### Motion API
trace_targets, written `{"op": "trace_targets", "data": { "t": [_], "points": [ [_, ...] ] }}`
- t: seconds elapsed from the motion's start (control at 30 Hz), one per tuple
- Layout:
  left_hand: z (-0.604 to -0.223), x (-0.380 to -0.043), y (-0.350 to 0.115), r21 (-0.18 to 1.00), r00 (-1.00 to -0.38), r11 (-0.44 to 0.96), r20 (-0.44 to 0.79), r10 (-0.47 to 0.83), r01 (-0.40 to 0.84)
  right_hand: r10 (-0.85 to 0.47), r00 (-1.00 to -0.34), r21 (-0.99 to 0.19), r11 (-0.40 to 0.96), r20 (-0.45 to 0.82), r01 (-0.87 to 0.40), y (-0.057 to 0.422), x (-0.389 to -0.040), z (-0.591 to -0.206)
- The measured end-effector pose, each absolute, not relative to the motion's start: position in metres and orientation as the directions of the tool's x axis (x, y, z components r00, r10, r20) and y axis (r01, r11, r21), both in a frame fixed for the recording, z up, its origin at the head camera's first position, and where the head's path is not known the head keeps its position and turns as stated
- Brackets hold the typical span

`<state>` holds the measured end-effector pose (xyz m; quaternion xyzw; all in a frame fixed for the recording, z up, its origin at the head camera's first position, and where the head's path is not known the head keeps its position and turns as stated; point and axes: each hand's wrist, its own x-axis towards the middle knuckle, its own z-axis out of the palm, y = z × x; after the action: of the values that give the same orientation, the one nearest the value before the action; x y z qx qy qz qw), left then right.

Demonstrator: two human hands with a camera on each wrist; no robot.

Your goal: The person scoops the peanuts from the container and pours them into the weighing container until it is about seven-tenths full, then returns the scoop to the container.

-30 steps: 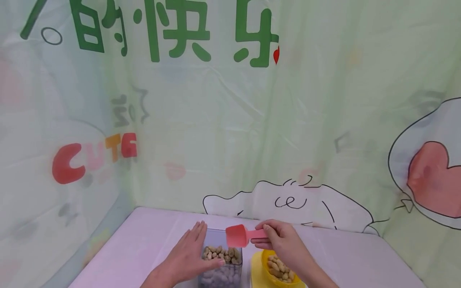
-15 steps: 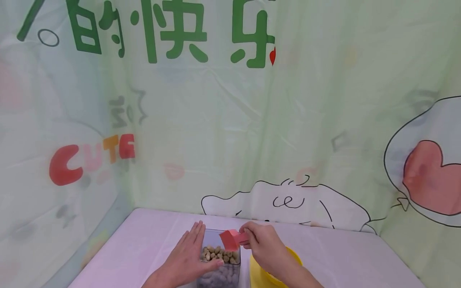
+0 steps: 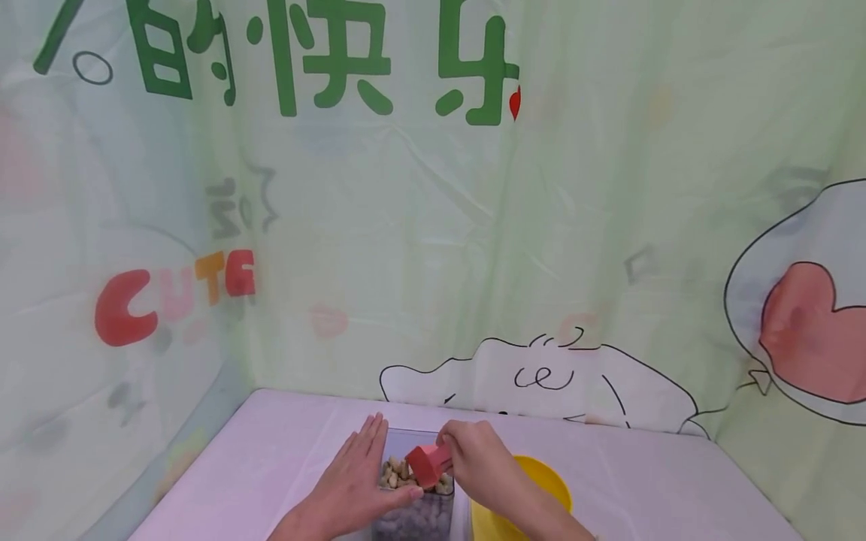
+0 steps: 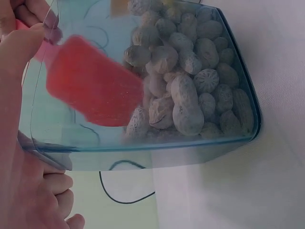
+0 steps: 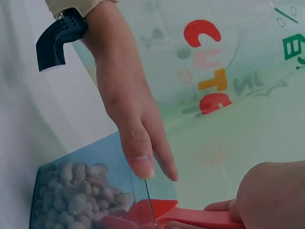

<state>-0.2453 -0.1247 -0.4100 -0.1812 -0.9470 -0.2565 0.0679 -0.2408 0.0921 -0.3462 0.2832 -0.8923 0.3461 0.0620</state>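
A clear bluish plastic container (image 3: 413,439) holds unshelled peanuts (image 4: 186,109). My left hand (image 3: 352,481) rests along its left side with straight fingers, the thumb reaching over the near rim. My right hand (image 3: 482,460) grips the handle of a red scoop (image 3: 426,466). Tilted downward, the scoop's bowl is inside the container; through the wall in the left wrist view, its front edge meets the peanuts. The right wrist view shows the scoop's handle running back into my right hand (image 5: 274,191).
A yellow bowl (image 3: 556,485) stands right of the container on a yellow flat piece (image 3: 483,524), partly hidden by my right forearm. Both are on a pale pink-white table (image 3: 298,424). A printed curtain (image 3: 406,263) hangs behind and to the left.
My right hand has moved left from near the yellow bowl and lowered the scoop, now tipped down, into the container. My left hand has stayed in place.
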Motion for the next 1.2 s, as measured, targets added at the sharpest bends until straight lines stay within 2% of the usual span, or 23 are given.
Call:
{"op": "trace_targets", "data": {
  "t": [0.27,0.47,0.9,1.2],
  "points": [
    [-0.409,-0.245,-0.124,0.459,-0.925,0.804,0.222,0.307,0.377,-0.448,-0.871,-0.714,0.541,0.202,-0.445,0.092,-0.249,-0.349],
    [-0.408,-0.243,-0.124,0.444,-0.921,0.809,0.229,0.314,0.386,-0.438,-0.896,-0.804,0.506,0.071,-0.311,0.092,-0.25,-0.345],
    [-0.41,-0.243,-0.123,0.447,-0.924,0.809,0.216,0.316,0.382,-0.389,-0.919,-0.873,0.467,-0.06,-0.14,0.092,-0.252,-0.346],
    [-0.41,-0.245,-0.123,0.448,-0.931,0.816,0.201,0.305,0.365,-0.447,-0.889,-0.738,0.565,0.1,-0.368,0.081,-0.243,-0.345]
  ]
}}
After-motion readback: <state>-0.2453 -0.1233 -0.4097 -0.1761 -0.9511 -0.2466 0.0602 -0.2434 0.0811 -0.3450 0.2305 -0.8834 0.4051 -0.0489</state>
